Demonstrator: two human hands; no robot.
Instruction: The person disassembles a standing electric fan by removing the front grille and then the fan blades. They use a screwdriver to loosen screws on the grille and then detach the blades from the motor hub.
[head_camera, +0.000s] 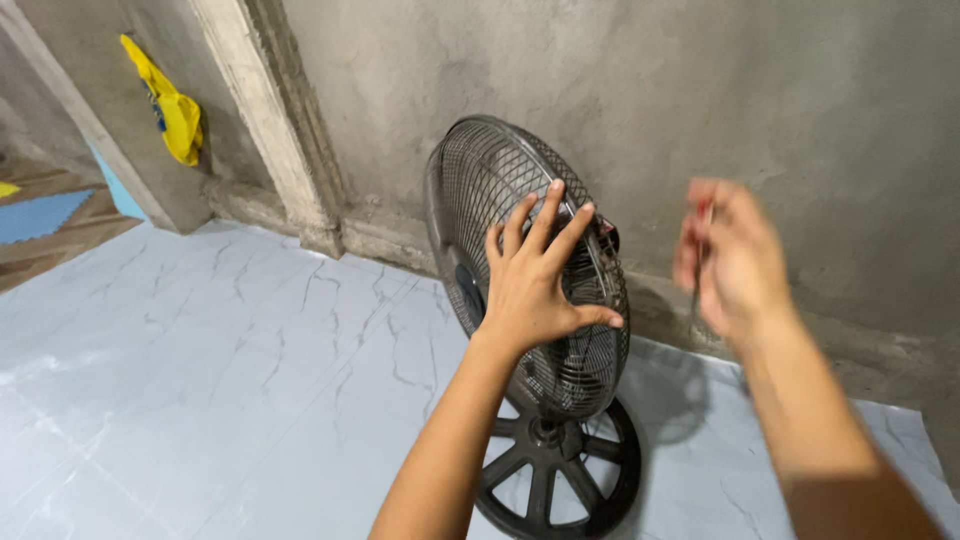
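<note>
Fingers (548, 215) of the left hand (535, 290) are spread wide and laid flat against the round dark wire-mesh grille of the pedestal fan (500, 200), thumb stretched out toward the right rim of the cage. Nothing is gripped; the palm simply presses on the mesh. The right hand (730, 255) hovers apart from the fan, to its right, blurred, its fingers curled around a thin dark rod-like tool (700, 260) whose kind cannot be told.

That fan stands upright on its black spoked circular base (560, 470) near the far edge of the pale marbled tile floor (230, 360), close to where the floor meets the rough grey concrete wall (700, 90). Only a narrow gap shows between the cage's back and the wall. To the left of the fan the floor stretches wide toward the near left corner. At the far left edge, a concrete pillar (280, 120) rises, with a yellow cloth bag (172, 105) hanging on the wall beside it, well apart from both hands.
</note>
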